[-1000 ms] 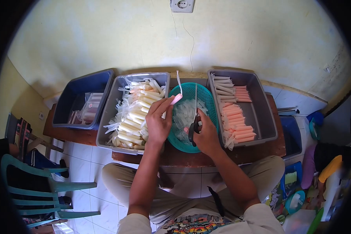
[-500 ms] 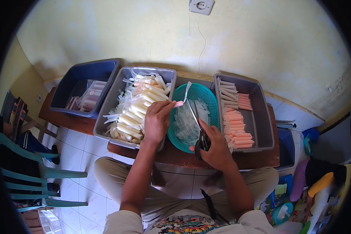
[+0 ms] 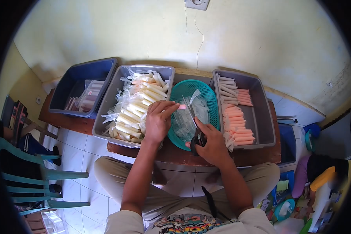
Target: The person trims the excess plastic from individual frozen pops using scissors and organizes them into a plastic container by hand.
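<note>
My left hand (image 3: 158, 120) pinches a slim pink-filled plastic tube (image 3: 182, 106), whose end pokes out past the fingertips. In my right hand (image 3: 214, 145) is a pair of black-handled scissors (image 3: 199, 139), with the blades pointing up beside the tube's end. Just beyond the blades shows a clear plastic strip (image 3: 195, 95); whether it is still joined to the tube I cannot tell. Both hands are over the near part of a green mesh basket (image 3: 210, 93), which holds several clear plastic scraps (image 3: 183, 124).
Left of the basket, a grey tub (image 3: 99, 126) is heaped with cream-coloured tubes. On the right, another grey tub (image 3: 263, 124) holds pink and pale tubes in rows. A dark blue tub (image 3: 66, 82) contains bagged tubes. A green chair (image 3: 27, 183) stands at left.
The scissor blades have come closer together at the tube's end. The clear plastic strip has shifted down and right. The view has moved slightly.
</note>
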A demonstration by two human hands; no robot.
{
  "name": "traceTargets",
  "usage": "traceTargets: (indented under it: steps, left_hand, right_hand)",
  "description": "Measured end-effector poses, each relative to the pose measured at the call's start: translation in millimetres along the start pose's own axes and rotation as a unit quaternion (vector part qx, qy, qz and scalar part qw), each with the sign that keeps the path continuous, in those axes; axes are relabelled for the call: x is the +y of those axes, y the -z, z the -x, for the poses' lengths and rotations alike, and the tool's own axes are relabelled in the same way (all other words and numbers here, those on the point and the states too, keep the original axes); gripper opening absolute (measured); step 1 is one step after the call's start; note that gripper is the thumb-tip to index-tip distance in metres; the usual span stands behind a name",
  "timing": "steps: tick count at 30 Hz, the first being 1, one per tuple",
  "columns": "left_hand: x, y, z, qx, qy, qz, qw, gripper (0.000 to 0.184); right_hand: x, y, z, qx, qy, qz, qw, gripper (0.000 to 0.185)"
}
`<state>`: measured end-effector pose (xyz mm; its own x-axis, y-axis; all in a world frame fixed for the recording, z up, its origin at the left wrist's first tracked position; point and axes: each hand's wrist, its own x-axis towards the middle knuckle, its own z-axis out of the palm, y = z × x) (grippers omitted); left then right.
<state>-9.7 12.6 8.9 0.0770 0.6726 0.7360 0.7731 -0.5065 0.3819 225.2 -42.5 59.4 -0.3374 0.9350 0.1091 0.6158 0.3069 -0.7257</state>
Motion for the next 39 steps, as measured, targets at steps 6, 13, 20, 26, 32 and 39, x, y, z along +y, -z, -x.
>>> traceTargets:
  steps: [6, 13, 20, 26, 32, 39]
  left_hand:
    - [3, 0, -1, -0.007, -0.006, 0.004, 1.000, 0.041]
    - [5, 2, -2, -0.011, -0.014, -0.006, 1.000, 0.040]
    - [4, 0, 0, -0.009, -0.016, 0.005, 1.000, 0.040]
    - [3, -2, 1, -0.011, -0.011, -0.010, 1.000, 0.037]
    - [2, -2, 1, -0.013, -0.006, -0.016, 1.000, 0.036]
    - [3, -1, -1, -0.015, -0.005, -0.004, 1.000, 0.039]
  right_hand:
    - [2, -1, -1, 0.004, 0.007, -0.007, 1.000, 0.095]
    - [5, -1, -1, -0.005, -0.007, -0.030, 1.000, 0.096]
    - [6, -1, 0, 0.000, -0.002, -0.037, 0.999, 0.096]
    - [5, -1, 1, -0.008, -0.009, -0.031, 0.999, 0.097]
    - [12, -5, 1, -0.002, -0.010, -0.082, 0.997, 0.098]
    - [14, -1, -2, -0.012, -0.044, -0.060, 0.997, 0.097]
